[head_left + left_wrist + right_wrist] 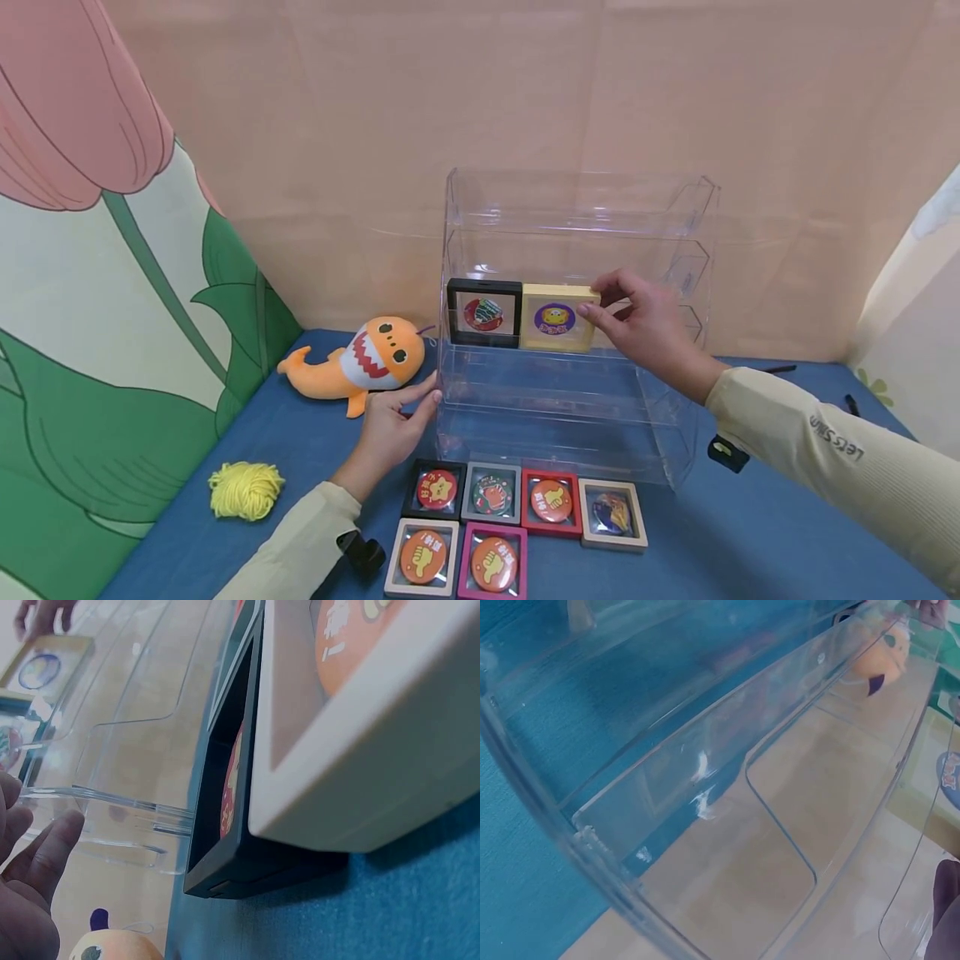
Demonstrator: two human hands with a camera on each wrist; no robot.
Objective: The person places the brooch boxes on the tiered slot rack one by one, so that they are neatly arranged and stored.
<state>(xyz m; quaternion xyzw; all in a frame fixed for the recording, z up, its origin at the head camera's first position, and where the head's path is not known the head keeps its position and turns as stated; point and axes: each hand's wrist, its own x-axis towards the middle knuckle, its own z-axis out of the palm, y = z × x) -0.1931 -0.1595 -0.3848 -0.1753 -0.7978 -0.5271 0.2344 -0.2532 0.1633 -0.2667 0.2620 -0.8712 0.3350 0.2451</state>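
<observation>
My right hand pinches the yellow frame on the clear rack; below-left, my left hand, loosely extended, touches the rack's side. I judge this placing; next calls for release, once seated, which is hard to tell.

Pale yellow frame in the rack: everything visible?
The pale yellow frame is squarish, looks plastic, and surrounds a round purple badge with a yellow character above small lettering. It stands roughly upright in a middle tier of the clear rack, right beside the black frame; whether their edges touch is unclear. The right hand pinches its right side, thumb in front. Whether its bottom is seated, I can't tell.
</observation>
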